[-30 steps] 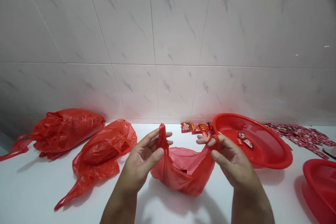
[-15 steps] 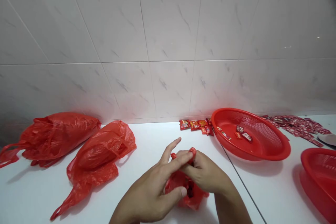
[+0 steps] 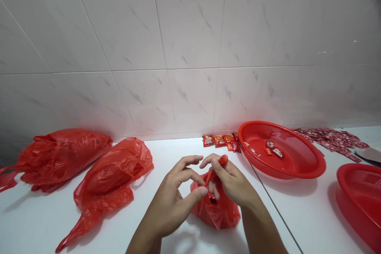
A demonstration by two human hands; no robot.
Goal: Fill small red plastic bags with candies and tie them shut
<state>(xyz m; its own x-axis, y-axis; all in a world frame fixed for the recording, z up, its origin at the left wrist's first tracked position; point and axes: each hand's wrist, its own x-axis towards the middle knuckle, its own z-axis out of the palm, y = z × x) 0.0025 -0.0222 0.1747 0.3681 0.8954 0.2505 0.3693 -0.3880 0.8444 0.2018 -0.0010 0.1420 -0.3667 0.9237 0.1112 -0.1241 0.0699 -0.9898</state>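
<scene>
A small red plastic bag [image 3: 220, 212] stands on the white table in front of me, with something dark showing through its opening. My left hand [image 3: 181, 196] pinches a strip of the bag's top between thumb and index finger. At the other side, my right hand [image 3: 229, 178] grips the bag's twisted handle, whose end sticks up between thumb and fingers. The two hands nearly meet over the bag's neck. Whether the strip is looped or knotted is hidden by the fingers.
Two filled red plastic bags [image 3: 113, 172] lie at left. Small red snack packets [image 3: 219, 141] line the wall. A red basket [image 3: 312, 166] holds a few packets; another red basket [image 3: 351, 194] stands at lower right. Patterned red packets [image 3: 333, 139] are spread behind them.
My hands have drawn slightly apart from their crossed position. The left fingers, spread before, now pinch the bag's top. More of the bag's body shows, and the view has shifted slightly.
</scene>
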